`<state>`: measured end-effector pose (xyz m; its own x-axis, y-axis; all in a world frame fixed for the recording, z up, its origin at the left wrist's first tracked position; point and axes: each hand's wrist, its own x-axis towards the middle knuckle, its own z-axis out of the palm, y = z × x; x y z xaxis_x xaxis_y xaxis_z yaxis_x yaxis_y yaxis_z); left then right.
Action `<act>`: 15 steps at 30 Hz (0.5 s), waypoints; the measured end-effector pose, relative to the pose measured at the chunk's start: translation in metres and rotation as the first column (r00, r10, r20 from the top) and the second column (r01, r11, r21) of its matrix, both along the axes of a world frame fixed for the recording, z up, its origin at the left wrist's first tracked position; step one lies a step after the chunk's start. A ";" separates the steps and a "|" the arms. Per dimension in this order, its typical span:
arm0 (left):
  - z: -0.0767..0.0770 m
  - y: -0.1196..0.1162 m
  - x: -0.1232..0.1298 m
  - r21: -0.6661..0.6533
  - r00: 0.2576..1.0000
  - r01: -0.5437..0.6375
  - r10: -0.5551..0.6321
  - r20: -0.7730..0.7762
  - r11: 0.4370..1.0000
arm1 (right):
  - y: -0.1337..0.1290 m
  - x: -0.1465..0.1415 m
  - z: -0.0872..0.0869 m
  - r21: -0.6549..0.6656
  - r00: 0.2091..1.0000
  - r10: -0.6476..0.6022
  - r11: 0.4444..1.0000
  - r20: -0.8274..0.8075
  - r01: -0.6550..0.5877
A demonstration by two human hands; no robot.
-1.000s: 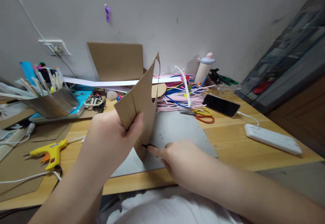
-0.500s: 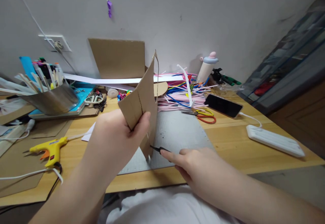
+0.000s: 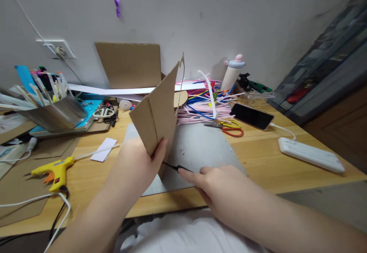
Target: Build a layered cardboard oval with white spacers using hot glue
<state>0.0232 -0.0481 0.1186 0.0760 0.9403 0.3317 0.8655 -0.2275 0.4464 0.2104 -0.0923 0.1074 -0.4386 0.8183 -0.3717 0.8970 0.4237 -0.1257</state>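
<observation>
My left hand (image 3: 143, 161) is closed round the near edge of a brown cardboard sheet (image 3: 160, 111), its thumb pressed on the face. The sheet stands tilted on edge over a grey mat (image 3: 197, 153). A thin cord (image 3: 182, 80) hangs in a loop from the far top corner, and a dark line runs down the sheet's face to my thumb. In my right hand (image 3: 212, 184) is a slim black pointed tool (image 3: 174, 167), index finger stretched along it. The tool's tip meets the lower part of the cardboard; its exact kind is unclear.
Scissors (image 3: 232, 127), a phone (image 3: 252, 115) and a white power strip (image 3: 311, 154) lie to the right. Pipe cleaners (image 3: 200, 105) and a bottle (image 3: 232, 75) are behind. At left are a yellow glue gun (image 3: 57, 170), folded white paper (image 3: 103, 149) and a metal holder (image 3: 59, 113).
The cardboard and my left hand have shifted slightly left, and the sheet has turned a little. The tool's tip has moved slightly left with it. The white paper shows more fully.
</observation>
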 end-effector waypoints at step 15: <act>0.003 0.002 -0.011 -0.123 0.999 0.005 -0.010 -0.040 0.992 | -0.001 0.058 -0.003 -0.114 0.937 -0.069 0.993 -0.342 0.031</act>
